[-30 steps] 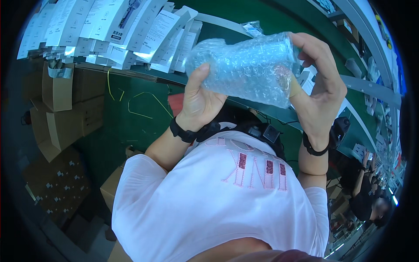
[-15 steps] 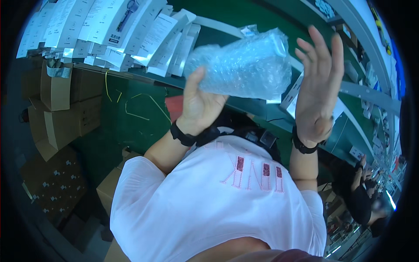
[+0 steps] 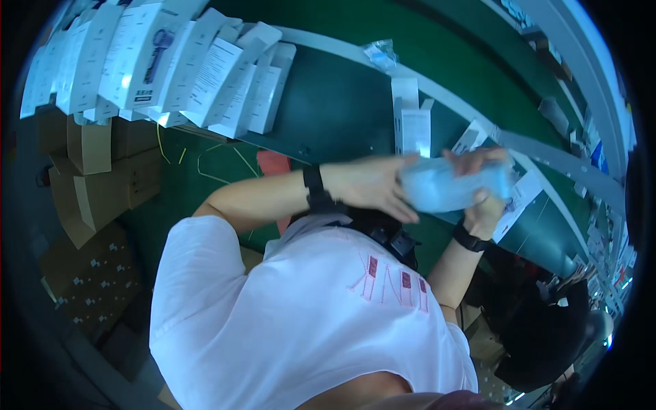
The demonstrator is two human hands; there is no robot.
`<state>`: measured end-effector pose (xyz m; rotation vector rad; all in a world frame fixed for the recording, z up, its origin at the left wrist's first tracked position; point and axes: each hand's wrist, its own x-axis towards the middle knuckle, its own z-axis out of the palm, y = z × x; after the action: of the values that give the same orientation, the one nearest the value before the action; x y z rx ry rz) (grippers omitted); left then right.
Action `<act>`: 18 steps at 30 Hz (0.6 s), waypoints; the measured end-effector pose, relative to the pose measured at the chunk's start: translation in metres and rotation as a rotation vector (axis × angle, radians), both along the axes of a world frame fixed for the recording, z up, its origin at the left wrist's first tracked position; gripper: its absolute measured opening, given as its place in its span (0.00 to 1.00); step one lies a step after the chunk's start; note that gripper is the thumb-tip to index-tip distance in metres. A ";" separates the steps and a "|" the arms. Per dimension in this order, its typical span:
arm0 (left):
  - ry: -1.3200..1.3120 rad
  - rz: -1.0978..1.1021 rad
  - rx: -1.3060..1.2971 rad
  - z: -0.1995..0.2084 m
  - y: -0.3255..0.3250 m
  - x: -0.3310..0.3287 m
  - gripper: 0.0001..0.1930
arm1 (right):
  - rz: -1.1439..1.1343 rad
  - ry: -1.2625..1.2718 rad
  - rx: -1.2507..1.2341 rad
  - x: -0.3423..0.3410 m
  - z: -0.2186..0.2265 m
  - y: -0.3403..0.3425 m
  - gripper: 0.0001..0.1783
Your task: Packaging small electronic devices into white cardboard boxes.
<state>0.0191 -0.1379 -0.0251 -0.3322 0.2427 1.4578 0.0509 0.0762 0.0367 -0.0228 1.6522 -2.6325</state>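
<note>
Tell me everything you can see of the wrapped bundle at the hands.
The wrapped bundle is pale blue, elongated, roughly crosswise in view, plastic-looking; motion blur hides texture and contents. The right hand grips its right end, fingers above, thumb below; the left hand is at its left end, contact unclear. It appears held near the edge of the tabletop.

The bundle (image 3: 434, 188) looks wrapped in translucent plastic, the cartons (image 3: 130, 61) smooth glossy card, the shirt (image 3: 307, 321) matt cloth
</note>
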 end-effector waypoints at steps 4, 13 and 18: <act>1.420 0.166 -0.980 -0.093 0.019 -0.025 0.44 | -0.401 -0.171 -0.098 0.021 0.003 0.074 0.38; 1.623 0.464 -1.261 -0.117 0.082 -0.034 0.18 | -0.598 -0.055 -0.319 -0.058 0.016 0.079 0.24; 1.610 0.604 -0.975 -0.006 0.048 -0.008 0.18 | -0.408 -0.095 -0.224 -0.080 0.021 0.040 0.18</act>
<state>0.0116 -0.0896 -0.0315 0.1174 2.3394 1.7987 -0.0292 0.1159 0.0579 0.4746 1.4534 -3.0412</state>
